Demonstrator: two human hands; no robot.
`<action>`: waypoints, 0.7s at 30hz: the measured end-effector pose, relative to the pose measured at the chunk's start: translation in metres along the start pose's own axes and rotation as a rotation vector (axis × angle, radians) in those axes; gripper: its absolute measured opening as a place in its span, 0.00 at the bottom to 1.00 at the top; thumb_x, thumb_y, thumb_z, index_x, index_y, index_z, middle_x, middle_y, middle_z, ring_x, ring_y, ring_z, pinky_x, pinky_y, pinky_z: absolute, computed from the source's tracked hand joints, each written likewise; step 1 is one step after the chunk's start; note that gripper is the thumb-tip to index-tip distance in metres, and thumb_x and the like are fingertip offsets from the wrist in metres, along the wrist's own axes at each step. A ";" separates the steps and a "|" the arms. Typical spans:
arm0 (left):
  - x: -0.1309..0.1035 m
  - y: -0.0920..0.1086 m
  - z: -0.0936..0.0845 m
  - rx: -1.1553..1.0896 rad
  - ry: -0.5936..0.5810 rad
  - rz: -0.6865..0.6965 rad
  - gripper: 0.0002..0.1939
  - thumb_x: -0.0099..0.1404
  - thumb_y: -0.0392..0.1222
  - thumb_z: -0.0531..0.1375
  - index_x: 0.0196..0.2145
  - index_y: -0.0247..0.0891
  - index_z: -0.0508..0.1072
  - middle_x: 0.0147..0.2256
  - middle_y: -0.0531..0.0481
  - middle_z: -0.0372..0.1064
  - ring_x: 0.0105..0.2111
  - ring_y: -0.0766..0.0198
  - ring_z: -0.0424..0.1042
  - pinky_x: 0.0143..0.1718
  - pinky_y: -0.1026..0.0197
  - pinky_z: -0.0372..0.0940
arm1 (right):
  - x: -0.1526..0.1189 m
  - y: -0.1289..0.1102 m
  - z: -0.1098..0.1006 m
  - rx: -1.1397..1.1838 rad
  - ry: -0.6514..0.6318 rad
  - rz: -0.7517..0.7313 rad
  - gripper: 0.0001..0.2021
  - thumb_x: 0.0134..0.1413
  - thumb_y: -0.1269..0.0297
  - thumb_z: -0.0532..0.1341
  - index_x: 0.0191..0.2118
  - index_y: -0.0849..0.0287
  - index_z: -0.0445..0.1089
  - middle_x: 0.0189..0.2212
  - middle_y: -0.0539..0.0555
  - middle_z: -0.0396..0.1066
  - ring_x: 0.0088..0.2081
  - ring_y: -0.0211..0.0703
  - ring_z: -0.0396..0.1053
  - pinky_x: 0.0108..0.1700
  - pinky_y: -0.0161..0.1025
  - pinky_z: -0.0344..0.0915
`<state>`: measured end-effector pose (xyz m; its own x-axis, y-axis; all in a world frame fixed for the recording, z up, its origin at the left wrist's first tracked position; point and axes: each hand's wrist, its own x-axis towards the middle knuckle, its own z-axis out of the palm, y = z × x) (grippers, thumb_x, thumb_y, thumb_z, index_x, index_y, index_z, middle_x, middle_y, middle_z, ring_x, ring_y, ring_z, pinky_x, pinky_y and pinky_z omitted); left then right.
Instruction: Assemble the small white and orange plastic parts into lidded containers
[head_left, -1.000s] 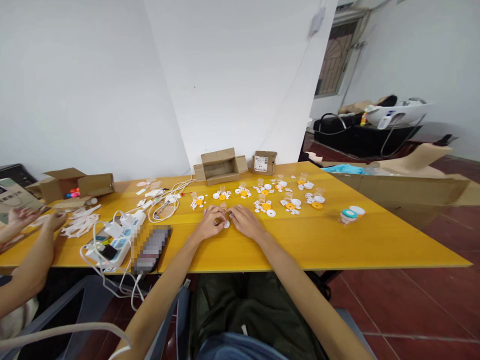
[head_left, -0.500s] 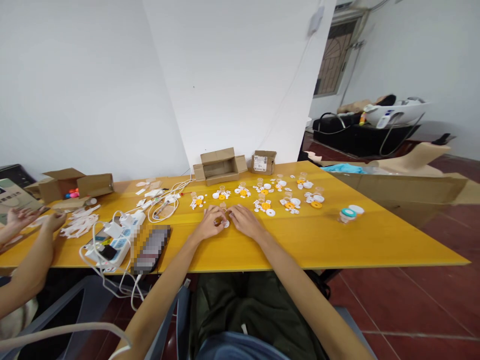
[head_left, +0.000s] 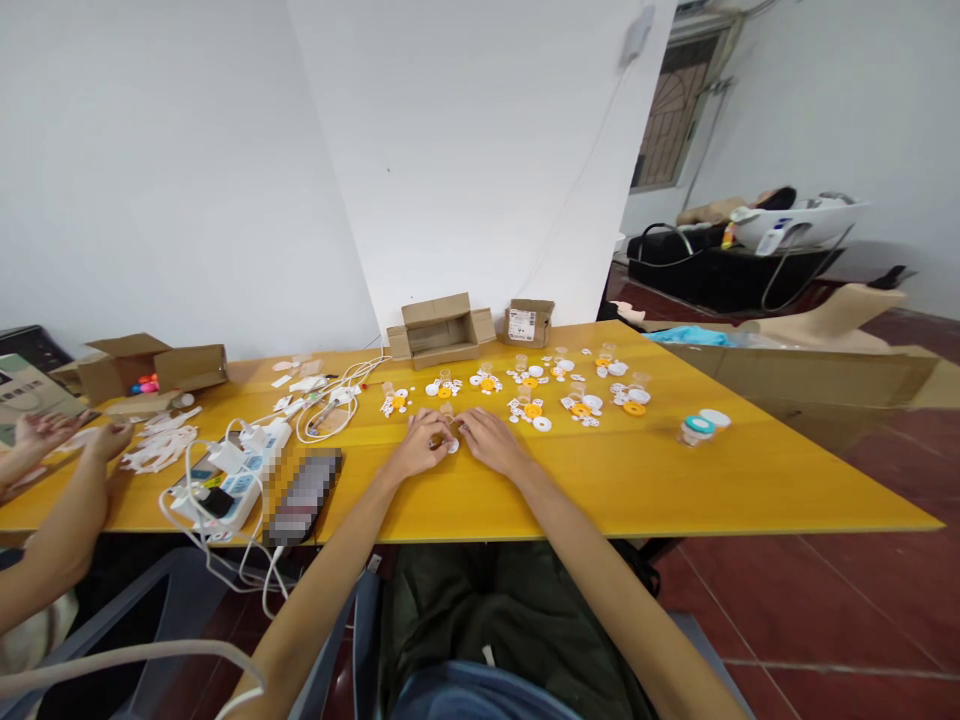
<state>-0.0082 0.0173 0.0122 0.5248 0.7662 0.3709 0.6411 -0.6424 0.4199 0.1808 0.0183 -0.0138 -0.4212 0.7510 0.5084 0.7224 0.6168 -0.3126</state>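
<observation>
My left hand (head_left: 421,445) rests on the yellow table with its fingers curled into a ring; what they pinch is too small to make out. Beside it, my right hand (head_left: 487,437) is closed too, fingers bent down, their tips hidden. A small white disc (head_left: 454,447) shows between the two hands. Just beyond the fingertips stands a small clear cup (head_left: 447,409). Farther off lie several sets of small parts, among them an orange wheel (head_left: 532,411), a white ring (head_left: 541,424) and a clear cup (head_left: 525,394).
A teal-lidded jar (head_left: 697,429) stands at the right. Two open cardboard boxes, one larger (head_left: 439,340) and one smaller (head_left: 528,324), are at the back. A phone (head_left: 304,497) and a power strip (head_left: 251,480) with cables lie left. Another person's hand (head_left: 111,442) is at far left.
My hands stay in nearly the same place, with only slight finger movement. The whole view has shifted a little; nothing has visibly been picked up or let go.
</observation>
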 end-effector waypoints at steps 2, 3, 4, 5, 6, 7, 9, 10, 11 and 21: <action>0.000 0.001 0.000 0.002 -0.001 0.000 0.05 0.62 0.36 0.62 0.31 0.43 0.78 0.41 0.48 0.75 0.47 0.54 0.68 0.53 0.49 0.60 | 0.000 0.001 0.001 -0.002 0.006 -0.007 0.09 0.65 0.72 0.54 0.43 0.55 0.70 0.41 0.56 0.74 0.45 0.47 0.70 0.49 0.43 0.66; 0.000 0.001 0.000 0.004 -0.001 -0.002 0.05 0.62 0.36 0.62 0.31 0.43 0.78 0.40 0.48 0.75 0.47 0.54 0.68 0.53 0.49 0.60 | 0.000 0.001 0.002 -0.005 0.011 -0.010 0.09 0.65 0.72 0.54 0.43 0.56 0.70 0.41 0.56 0.74 0.45 0.47 0.70 0.49 0.43 0.66; 0.000 0.001 -0.001 0.005 -0.001 -0.003 0.05 0.62 0.36 0.62 0.32 0.43 0.78 0.40 0.48 0.75 0.47 0.54 0.68 0.53 0.49 0.60 | 0.000 0.000 0.002 -0.009 0.019 -0.013 0.09 0.65 0.72 0.54 0.43 0.56 0.70 0.40 0.57 0.74 0.45 0.47 0.70 0.49 0.43 0.66; 0.000 0.002 -0.001 0.004 -0.001 -0.002 0.05 0.62 0.36 0.62 0.32 0.43 0.78 0.39 0.48 0.76 0.47 0.54 0.68 0.53 0.49 0.59 | 0.000 0.000 0.002 -0.012 0.028 -0.018 0.09 0.64 0.73 0.54 0.42 0.56 0.70 0.40 0.57 0.74 0.45 0.47 0.69 0.49 0.43 0.66; 0.000 0.002 -0.001 0.002 0.001 -0.001 0.05 0.62 0.36 0.62 0.31 0.43 0.78 0.38 0.48 0.76 0.47 0.53 0.68 0.53 0.49 0.59 | 0.000 -0.001 0.001 -0.014 0.037 -0.026 0.09 0.64 0.73 0.54 0.42 0.56 0.70 0.40 0.57 0.74 0.45 0.47 0.69 0.49 0.44 0.66; 0.000 0.002 -0.001 0.000 0.003 0.000 0.05 0.63 0.36 0.62 0.31 0.43 0.78 0.37 0.48 0.76 0.47 0.53 0.68 0.53 0.49 0.59 | -0.001 -0.001 0.001 -0.015 0.045 -0.036 0.09 0.64 0.73 0.53 0.41 0.56 0.70 0.40 0.57 0.74 0.45 0.47 0.69 0.49 0.44 0.66; 0.000 0.001 -0.001 -0.002 0.008 -0.005 0.05 0.62 0.36 0.62 0.31 0.43 0.78 0.35 0.48 0.76 0.47 0.53 0.68 0.53 0.49 0.59 | -0.001 -0.003 -0.001 -0.013 0.051 -0.061 0.10 0.63 0.75 0.53 0.40 0.56 0.70 0.39 0.56 0.74 0.44 0.47 0.69 0.49 0.44 0.66; 0.000 0.001 -0.001 -0.003 0.011 -0.010 0.04 0.62 0.37 0.62 0.30 0.42 0.78 0.35 0.48 0.76 0.47 0.53 0.68 0.53 0.49 0.59 | -0.001 -0.004 -0.002 -0.013 0.049 -0.071 0.10 0.62 0.75 0.54 0.39 0.55 0.70 0.39 0.55 0.74 0.44 0.46 0.69 0.49 0.43 0.66; 0.000 0.001 -0.001 -0.003 0.012 -0.014 0.04 0.62 0.37 0.63 0.30 0.42 0.77 0.35 0.48 0.76 0.47 0.53 0.68 0.52 0.49 0.59 | -0.001 -0.005 -0.004 -0.015 0.044 -0.077 0.10 0.60 0.76 0.54 0.39 0.55 0.70 0.39 0.55 0.74 0.44 0.46 0.68 0.49 0.44 0.65; 0.000 -0.005 0.001 0.003 0.025 -0.021 0.04 0.63 0.36 0.62 0.32 0.42 0.77 0.36 0.49 0.76 0.46 0.54 0.68 0.52 0.50 0.59 | -0.005 -0.020 -0.014 -0.009 -0.058 -0.049 0.05 0.58 0.63 0.64 0.40 0.55 0.69 0.40 0.55 0.72 0.47 0.49 0.67 0.50 0.47 0.64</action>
<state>-0.0104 0.0206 0.0091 0.4970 0.7789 0.3825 0.6537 -0.6260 0.4252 0.1763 -0.0009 0.0016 -0.4871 0.7328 0.4752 0.7052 0.6510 -0.2810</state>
